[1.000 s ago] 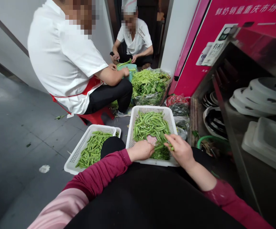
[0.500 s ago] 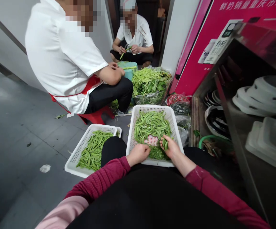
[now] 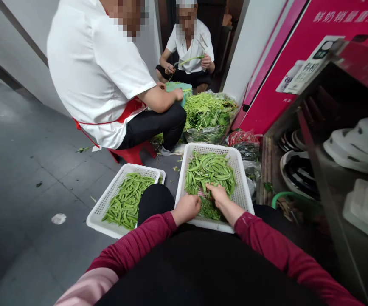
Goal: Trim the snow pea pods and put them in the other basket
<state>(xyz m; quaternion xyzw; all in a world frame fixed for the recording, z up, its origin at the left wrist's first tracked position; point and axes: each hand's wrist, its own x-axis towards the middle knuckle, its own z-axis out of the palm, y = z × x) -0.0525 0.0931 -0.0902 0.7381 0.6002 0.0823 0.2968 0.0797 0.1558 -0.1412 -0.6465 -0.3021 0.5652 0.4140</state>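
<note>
A white perforated basket sits at my lap, with green pea pods heaped in its far part and shredded green trimmings in its near part. My left hand is closed in a fist over the basket's left near side; what its fingers hold, if anything, is hidden. My right hand reaches over the near edge of the pods, thumb and fingertips among them. Its palm is turned away, and the pods seen in it a moment before are mostly hidden.
A second white basket with pea pods stands on the floor to the left. Ahead, a co-worker sits on a red stool; another squats behind a bag of leafy greens. A metal shelf stands at right.
My right hand has turned over and moved left and forward onto the pod pile; pods showed in its palm before. My left fist stays about where it was. The view has shifted slightly left.
</note>
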